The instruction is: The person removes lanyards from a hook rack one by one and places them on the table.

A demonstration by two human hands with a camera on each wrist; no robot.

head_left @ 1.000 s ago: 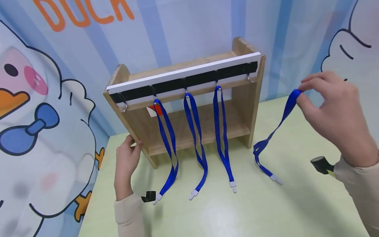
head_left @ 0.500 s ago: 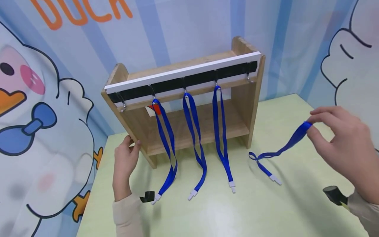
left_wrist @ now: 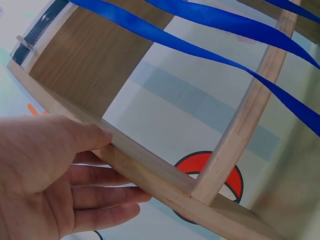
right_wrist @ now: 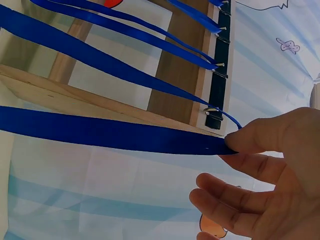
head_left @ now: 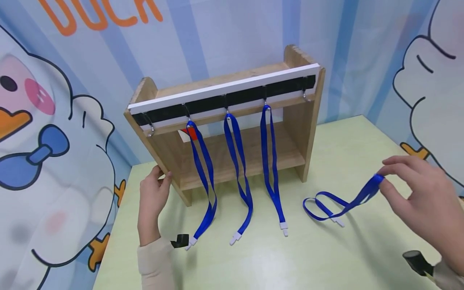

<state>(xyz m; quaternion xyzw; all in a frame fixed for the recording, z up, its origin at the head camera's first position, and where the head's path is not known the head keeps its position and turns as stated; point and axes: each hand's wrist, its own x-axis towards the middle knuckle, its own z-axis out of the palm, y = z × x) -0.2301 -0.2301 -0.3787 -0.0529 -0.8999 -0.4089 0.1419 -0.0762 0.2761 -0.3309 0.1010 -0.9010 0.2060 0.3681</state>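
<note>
My right hand pinches the looped end of a blue lanyard between thumb and fingertips, low over the table at the right. The rest of that lanyard curls onto the tabletop, down to its white clip. In the right wrist view its strap runs flat from the thumb. My left hand grips the left side panel of a wooden rack, thumb on its front edge. Three blue lanyards hang from the rack's hooks: left, middle and right.
At the two ends of the rack's black strip, the left hook and right hook carry nothing. A pale green table lies beneath. Behind stands a blue striped backdrop with duck drawings.
My right hand has moved down and slightly right with the lanyard, whose strap now lies more on the table in a loop. The left hand stays on the rack.
</note>
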